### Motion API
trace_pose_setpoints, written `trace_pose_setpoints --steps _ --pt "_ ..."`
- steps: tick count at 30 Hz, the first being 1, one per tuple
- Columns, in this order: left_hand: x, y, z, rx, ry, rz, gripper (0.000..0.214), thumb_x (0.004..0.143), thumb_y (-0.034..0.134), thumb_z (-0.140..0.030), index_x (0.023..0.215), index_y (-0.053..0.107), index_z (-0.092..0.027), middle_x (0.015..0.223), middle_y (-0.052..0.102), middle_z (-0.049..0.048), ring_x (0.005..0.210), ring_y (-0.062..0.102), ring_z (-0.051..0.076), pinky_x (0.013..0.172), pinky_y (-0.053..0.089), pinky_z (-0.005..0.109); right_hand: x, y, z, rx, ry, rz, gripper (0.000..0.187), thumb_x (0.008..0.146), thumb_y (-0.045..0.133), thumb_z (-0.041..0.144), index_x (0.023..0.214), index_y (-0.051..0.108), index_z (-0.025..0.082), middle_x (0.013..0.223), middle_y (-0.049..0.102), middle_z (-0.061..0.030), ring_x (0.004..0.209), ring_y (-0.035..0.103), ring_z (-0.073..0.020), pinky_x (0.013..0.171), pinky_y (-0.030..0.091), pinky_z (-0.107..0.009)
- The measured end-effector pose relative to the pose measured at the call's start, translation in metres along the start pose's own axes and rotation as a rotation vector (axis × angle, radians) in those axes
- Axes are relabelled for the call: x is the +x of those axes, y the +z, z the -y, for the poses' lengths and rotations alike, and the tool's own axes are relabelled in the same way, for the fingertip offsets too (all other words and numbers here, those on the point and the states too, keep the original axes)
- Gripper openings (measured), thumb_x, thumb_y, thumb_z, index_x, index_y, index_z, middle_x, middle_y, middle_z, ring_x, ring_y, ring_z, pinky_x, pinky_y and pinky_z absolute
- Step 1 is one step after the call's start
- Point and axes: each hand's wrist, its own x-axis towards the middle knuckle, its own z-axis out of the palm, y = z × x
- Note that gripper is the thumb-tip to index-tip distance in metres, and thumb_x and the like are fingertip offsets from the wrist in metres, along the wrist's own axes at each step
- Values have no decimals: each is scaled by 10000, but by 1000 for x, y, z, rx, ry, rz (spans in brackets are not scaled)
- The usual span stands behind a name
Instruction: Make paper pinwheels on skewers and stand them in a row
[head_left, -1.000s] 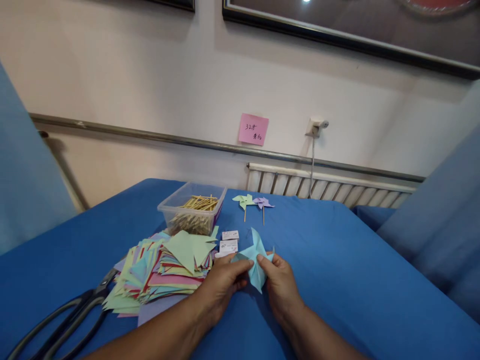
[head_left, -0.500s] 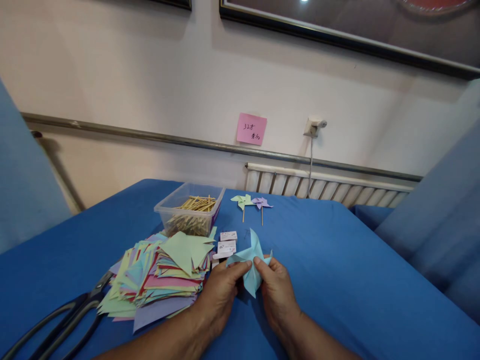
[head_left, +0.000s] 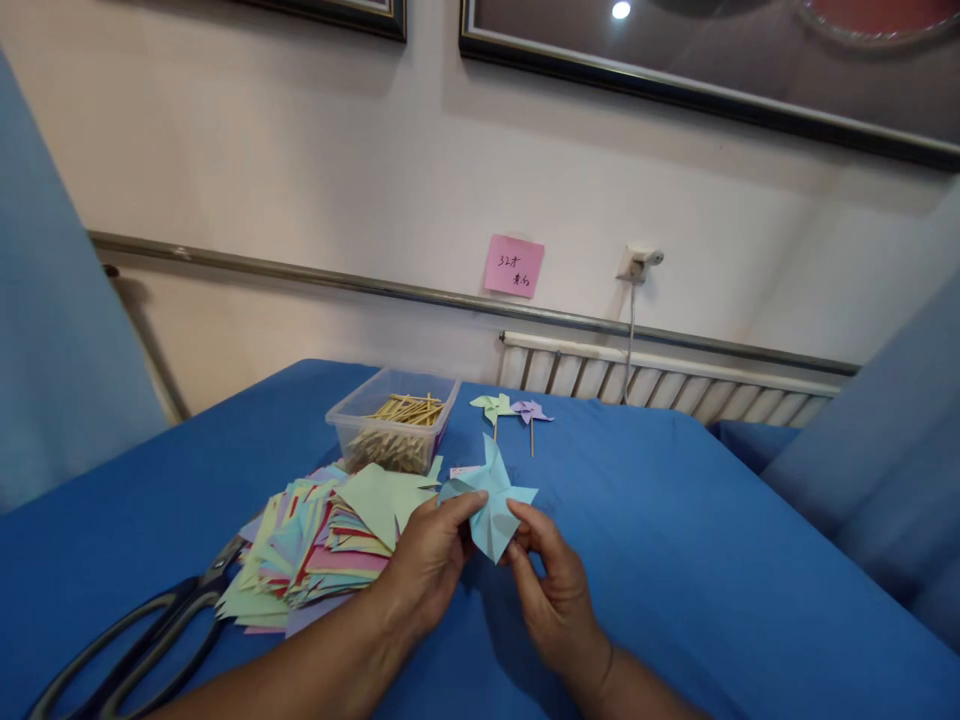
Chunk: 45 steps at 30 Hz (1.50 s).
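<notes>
Between my hands, above the blue cloth, is a light blue paper pinwheel (head_left: 493, 515) with folded, pointed blades. My left hand (head_left: 435, 555) grips it from the left, thumb pressed near its centre. At its right side my right hand (head_left: 551, 580) pinches a blade's edge with thumb and finger. No stick shows on this pinwheel. Just left of my left hand lies a stack of coloured paper pieces (head_left: 330, 560), a pale green one on top. Past my hands, a small white box (head_left: 463, 471) is mostly covered by the pinwheel.
A clear plastic tub (head_left: 352, 428) holds many thin wooden sticks (head_left: 409, 408). Behind lie a green pinwheel (head_left: 493, 406) and a purple pinwheel (head_left: 532, 411), both on sticks. Large dark-handled scissors (head_left: 165, 625) rest at the left. The blue-covered table (head_left: 675, 560) stands before a wall with a radiator (head_left: 592, 375).
The pinwheel has risen a little and turned in my hands. My right thumb has shifted from its centre to the right edge. The camera view has tilted slightly.
</notes>
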Motion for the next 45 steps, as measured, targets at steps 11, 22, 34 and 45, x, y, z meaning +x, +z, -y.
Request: trace_pose_setpoints --steps 11,22,34,45 --pt "-7 5 7 99 -29 -34 119 626 714 -238 656 662 -135 610 640 20 586 560 143 587 440 248 13 -11 0 44 96 -67 132 814 575 227 908 666 224 826 569 -11 735 551 -147 685 443 -266" --pt "-3 4 0 20 -29 -14 100 664 690 -214 730 675 -140 684 678 30 654 598 159 661 476 272 17 -14 7 15 70 50 241 753 568 136 907 699 266 819 561 -13 754 554 -164 696 442 -281" --pt "-1 -2 9 210 5 1 143 654 701 -268 717 668 -143 650 653 25 611 580 153 614 443 257 20 -18 6 13 189 -23 276 857 509 354 711 672 186 683 610 -20 699 551 -172 678 405 -282" --pt "-1 -1 10 299 73 -76 133 601 732 -253 673 675 -157 592 620 -17 512 496 107 532 392 213 17 -10 -10 247 389 -143 187 745 653 368 726 595 191 751 615 -15 607 545 -139 588 435 -260"
